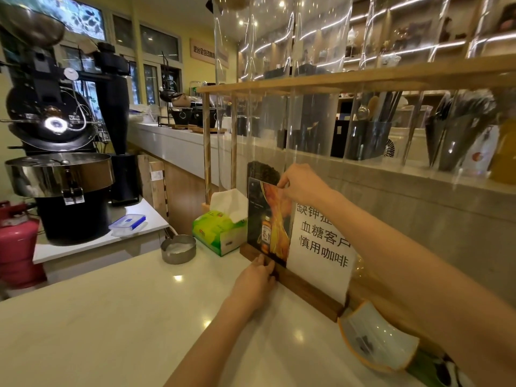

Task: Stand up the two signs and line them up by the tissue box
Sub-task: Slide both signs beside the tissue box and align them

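Two signs stand upright side by side on wooden bases on the pale counter. The dark sign (264,219) with an orange bottle picture is nearest the green tissue box (216,231). Just right of it stands the white sign (321,247) with black characters, on its long wooden base (310,289). My right hand (300,184) pinches the top edge of the dark sign. My left hand (258,277) grips the bottom of that sign at its base. The tissue box sits directly left of the dark sign, close to it.
A small metal bowl (178,248) sits left of the tissue box. A white and orange ceramic dish (377,339) lies at the right near the white sign's base. A clear partition on a wooden frame (349,81) rises behind the signs. A coffee roaster (58,152) stands at far left.
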Demonstrator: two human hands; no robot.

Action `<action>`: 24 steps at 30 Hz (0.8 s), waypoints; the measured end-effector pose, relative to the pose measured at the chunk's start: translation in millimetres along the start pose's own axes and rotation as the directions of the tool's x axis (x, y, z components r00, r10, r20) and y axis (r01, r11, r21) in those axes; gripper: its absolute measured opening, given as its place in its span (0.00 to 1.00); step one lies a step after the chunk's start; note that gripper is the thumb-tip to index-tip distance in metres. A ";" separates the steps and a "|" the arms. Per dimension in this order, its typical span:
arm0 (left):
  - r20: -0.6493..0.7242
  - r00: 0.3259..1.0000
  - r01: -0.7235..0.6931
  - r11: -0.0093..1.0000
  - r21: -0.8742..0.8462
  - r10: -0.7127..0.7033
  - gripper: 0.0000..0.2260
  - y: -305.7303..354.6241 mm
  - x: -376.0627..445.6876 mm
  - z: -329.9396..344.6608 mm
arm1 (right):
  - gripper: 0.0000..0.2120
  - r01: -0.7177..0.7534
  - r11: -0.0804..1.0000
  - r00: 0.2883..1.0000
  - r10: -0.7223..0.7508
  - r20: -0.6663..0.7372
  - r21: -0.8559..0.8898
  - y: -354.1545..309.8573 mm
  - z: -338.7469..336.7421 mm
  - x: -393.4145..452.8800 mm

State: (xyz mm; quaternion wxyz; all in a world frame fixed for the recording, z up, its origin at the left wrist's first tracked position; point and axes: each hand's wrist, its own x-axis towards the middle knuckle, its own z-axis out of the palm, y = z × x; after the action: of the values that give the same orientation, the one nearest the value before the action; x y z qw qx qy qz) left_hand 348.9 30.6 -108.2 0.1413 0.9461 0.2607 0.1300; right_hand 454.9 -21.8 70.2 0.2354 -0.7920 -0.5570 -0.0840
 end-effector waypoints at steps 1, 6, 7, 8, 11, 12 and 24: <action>0.015 1.000 0.004 1.000 0.021 -0.004 0.20 0.7 0.8 -1.9 | 0.09 0.000 1.000 1.000 0.000 0.014 -0.018 -1.0 -0.2 -1.1; 0.100 0.995 0.014 0.993 0.117 -0.026 0.20 -3.1 9.3 -3.7 | 0.11 -0.002 0.999 0.996 0.006 0.085 -0.042 -5.9 2.2 -14.8; 0.115 0.993 0.015 0.989 0.145 -0.032 0.21 -3.8 9.8 -3.8 | 0.12 0.001 0.999 0.997 0.002 0.071 -0.034 -7.2 3.5 -19.1; 0.126 0.991 0.015 0.985 0.170 -0.037 0.21 -4.5 10.8 -3.5 | 0.13 0.020 0.999 0.999 -0.019 0.031 -0.029 -7.7 5.6 -23.6; 0.187 0.979 0.032 0.973 0.227 -0.076 0.23 -4.4 14.1 -5.0 | 0.15 0.090 0.996 0.987 -0.092 -0.128 -0.026 -10.9 13.4 -42.5; 0.205 0.975 0.037 0.973 0.228 -0.085 0.23 -4.2 14.8 -5.8 | 0.15 0.117 0.993 0.974 -0.115 -0.193 0.000 -12.8 16.3 -49.1; -0.314 0.936 0.065 0.957 -0.281 -0.156 0.21 -32.8 -100.9 -110.2 | 0.12 0.213 0.559 0.932 0.131 -0.339 0.801 -87.3 46.7 -108.5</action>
State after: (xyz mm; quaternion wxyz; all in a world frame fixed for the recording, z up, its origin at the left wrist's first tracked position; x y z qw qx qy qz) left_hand 214.9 26.2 -34.5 0.2282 0.8665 0.3143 0.3137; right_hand 328.7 -68.0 10.8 0.6746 -0.5451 -0.4963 0.0378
